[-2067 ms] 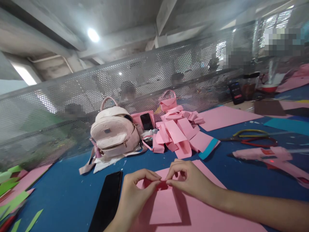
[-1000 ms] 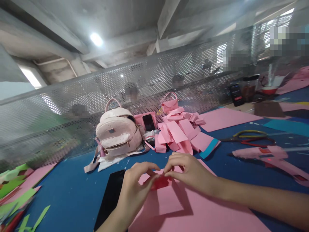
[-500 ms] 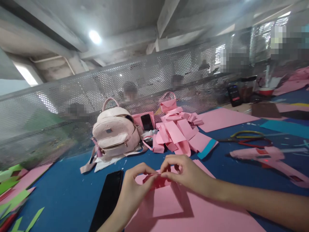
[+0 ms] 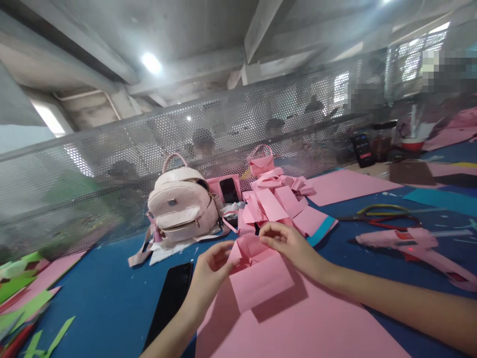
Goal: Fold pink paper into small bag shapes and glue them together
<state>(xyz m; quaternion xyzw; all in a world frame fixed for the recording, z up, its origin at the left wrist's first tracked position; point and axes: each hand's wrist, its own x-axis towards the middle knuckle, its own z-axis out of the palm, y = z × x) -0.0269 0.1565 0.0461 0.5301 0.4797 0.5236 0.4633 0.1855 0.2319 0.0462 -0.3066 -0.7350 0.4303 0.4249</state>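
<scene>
Between my hands is a small pink paper box (image 4: pixel 263 281) with its top open and folds of paper inside. My left hand (image 4: pixel 214 268) grips its left upper edge between thumb and fingers. At the back right corner my right hand (image 4: pixel 285 243) pinches the raised back panel of the same box. The box is over a large pink sheet (image 4: pixel 316 323) on the blue table and casts a shadow on it. Left of my left hand lies a black phone (image 4: pixel 169 298).
A pale pink backpack (image 4: pixel 182 204) and a heap of pink paper pieces (image 4: pixel 272 204) stand behind my hands. To the right lie a pink glue gun (image 4: pixel 402 241) and scissors (image 4: pixel 387 214). Green paper scraps (image 4: pixel 26 308) are at left. A perforated metal screen (image 4: pixel 231 119) runs behind.
The box has tilted so that its front panel and open inside show. My hands have moved apart from the middle of its edge to its two sides, the right hand slightly higher.
</scene>
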